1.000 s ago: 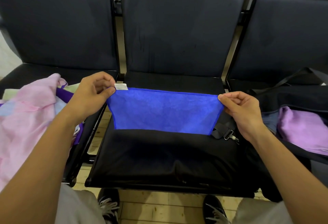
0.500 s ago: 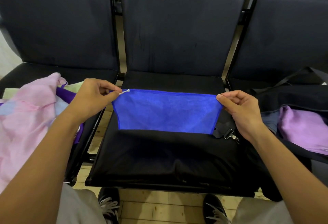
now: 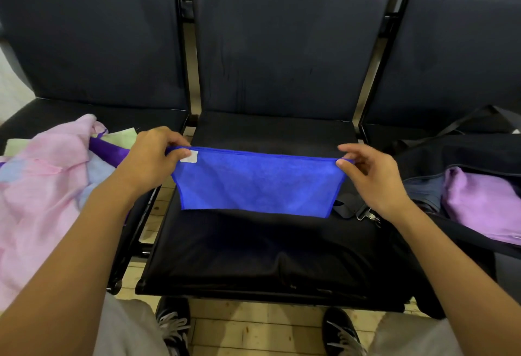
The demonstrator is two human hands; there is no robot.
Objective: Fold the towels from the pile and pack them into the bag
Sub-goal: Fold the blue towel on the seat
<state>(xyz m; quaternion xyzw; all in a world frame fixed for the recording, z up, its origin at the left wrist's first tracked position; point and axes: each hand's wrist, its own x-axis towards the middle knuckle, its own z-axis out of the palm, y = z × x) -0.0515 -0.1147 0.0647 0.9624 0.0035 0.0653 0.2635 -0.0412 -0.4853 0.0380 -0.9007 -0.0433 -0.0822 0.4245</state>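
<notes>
Towels in a crumpled pile point(image 3: 42, 186), mostly pale pink terry with a bit of purple and light green showing, sit heaped on the dark padded seat point(image 3: 70, 113) to the left of the middle chair seat point(image 3: 253, 248). Just right of that pile, the person's left hand point(image 3: 149, 161) pinches the upper left corner of a bright blue rectangular microfibre towel point(image 3: 256, 183), thumb pressed beside a small white label point(image 3: 189, 156) sewn at that corner. The blue towel is stretched flat between both hands, its top edge lifted, its lower edge lying on the middle chair seat. At its upper right corner the right hand point(image 3: 375, 178) grips the edge between thumb and curled fingertips. A black strap with a metal clip point(image 3: 358, 210) lies on the seat just below that hand. Right of the middle chair seat, an open black fabric bag point(image 3: 456, 152) holds a folded lilac towel point(image 3: 485, 203).
</notes>
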